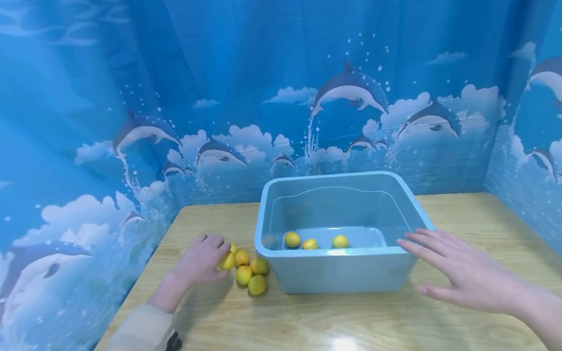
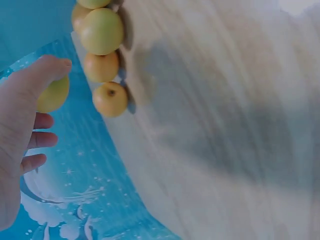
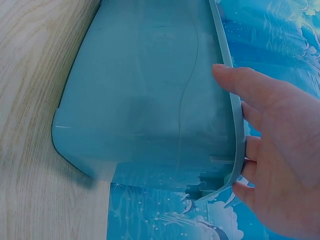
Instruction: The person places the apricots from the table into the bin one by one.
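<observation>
Hands (image 1: 200,260) (image 1: 463,277) apart, fruit (image 1: 244,276) and bin (image 1: 338,273) between

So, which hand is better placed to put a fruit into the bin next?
Probably the left hand: it holds a yellow fruit; the right hand, at the blue plastic bin, holds none.

The left hand (image 1: 200,260) covers part of a yellow fruit (image 2: 54,97), and in the left wrist view that hand is cut by the left edge, as the topmost loose fruit (image 2: 94,3) is by the top. The blue bin (image 1: 334,273) hides the near part of its own floor behind its front wall. The right wrist view crops both bin and right hand (image 1: 472,275). The pale sleeve (image 1: 137,337) runs out of the head view, beside a black item (image 1: 172,346) too blurred to identify
</observation>
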Motion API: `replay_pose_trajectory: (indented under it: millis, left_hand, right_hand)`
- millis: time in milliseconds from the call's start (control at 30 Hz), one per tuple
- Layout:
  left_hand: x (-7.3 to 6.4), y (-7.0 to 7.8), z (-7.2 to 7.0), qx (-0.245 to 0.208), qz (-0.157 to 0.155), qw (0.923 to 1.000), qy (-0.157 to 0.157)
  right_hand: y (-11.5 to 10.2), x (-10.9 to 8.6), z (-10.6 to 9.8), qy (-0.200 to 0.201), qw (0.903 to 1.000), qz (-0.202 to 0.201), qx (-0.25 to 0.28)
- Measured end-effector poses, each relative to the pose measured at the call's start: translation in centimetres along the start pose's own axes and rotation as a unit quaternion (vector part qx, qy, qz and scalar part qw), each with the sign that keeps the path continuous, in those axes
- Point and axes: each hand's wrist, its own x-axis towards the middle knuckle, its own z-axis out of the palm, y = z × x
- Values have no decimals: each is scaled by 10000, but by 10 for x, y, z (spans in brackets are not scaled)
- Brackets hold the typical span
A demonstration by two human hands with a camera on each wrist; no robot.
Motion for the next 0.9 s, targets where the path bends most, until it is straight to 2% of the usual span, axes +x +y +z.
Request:
replay_pose_trajectory:
  millis: [267, 533, 667, 900]
  left_hand:
    - [14, -5, -15, 45, -225, 9997, -58]
    - [27, -10, -37, 5, -265, 9996, 137]
    - [36, -12, -49, 144, -228, 9996, 124]
    - [50, -17, -66, 718, -104, 9971, 218]
  right_hand:
    - [1, 0, 0, 49, 10000, -32, -73]
    - [1, 0, 1, 64, 9999, -47, -105]
    - [1, -1, 1, 71, 9999, -39, -95]
    - [1, -1, 2, 69, 9999, -42, -74]
